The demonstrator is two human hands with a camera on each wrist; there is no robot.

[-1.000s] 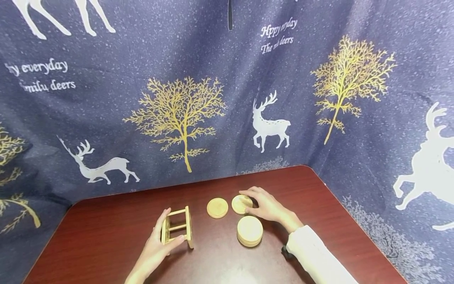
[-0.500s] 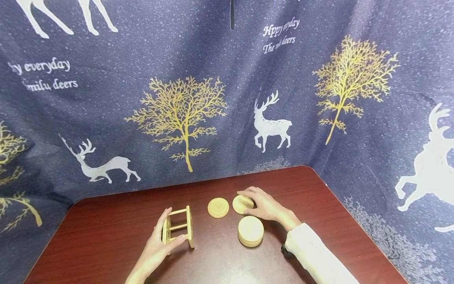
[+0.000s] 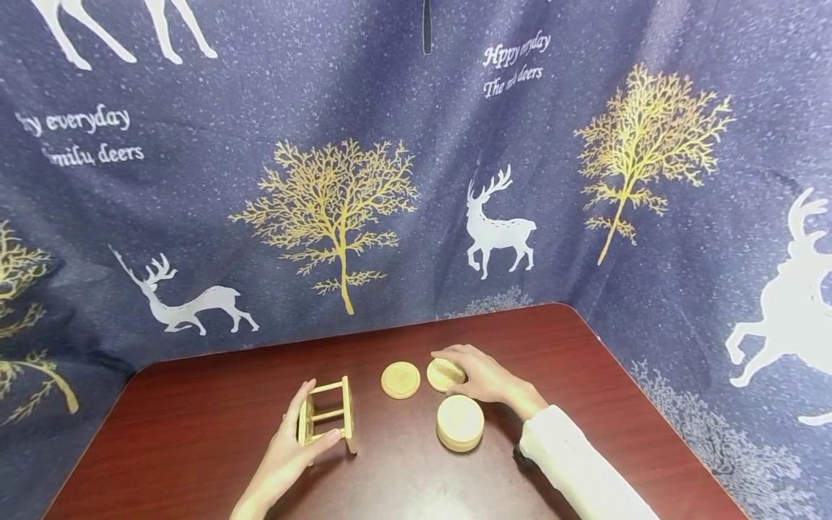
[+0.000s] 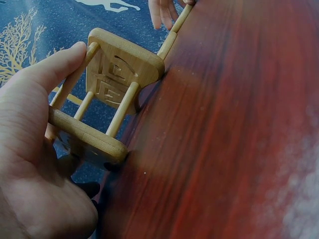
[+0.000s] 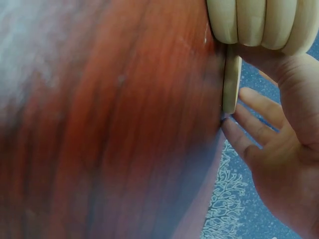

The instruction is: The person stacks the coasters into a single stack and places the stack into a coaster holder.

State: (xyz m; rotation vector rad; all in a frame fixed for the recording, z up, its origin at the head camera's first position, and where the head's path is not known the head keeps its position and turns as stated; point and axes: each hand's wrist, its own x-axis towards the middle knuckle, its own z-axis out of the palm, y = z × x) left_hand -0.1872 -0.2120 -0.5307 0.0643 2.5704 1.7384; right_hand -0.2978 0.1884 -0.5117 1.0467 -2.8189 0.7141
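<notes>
Low in the head view, right of centre, the right hand (image 3: 477,374) covers the right part of a wooden coaster (image 3: 442,375), while the left hand (image 3: 289,442), left of centre, hides much of one side of the wooden rack (image 3: 347,417). A dark object (image 3: 521,456) half tucked beneath the white sleeve (image 3: 578,455) is too hidden to identify. The right wrist view's top edge crops the coaster stack (image 5: 256,22) at upper right, and the tabletop (image 5: 99,124) grain blurs.
</notes>
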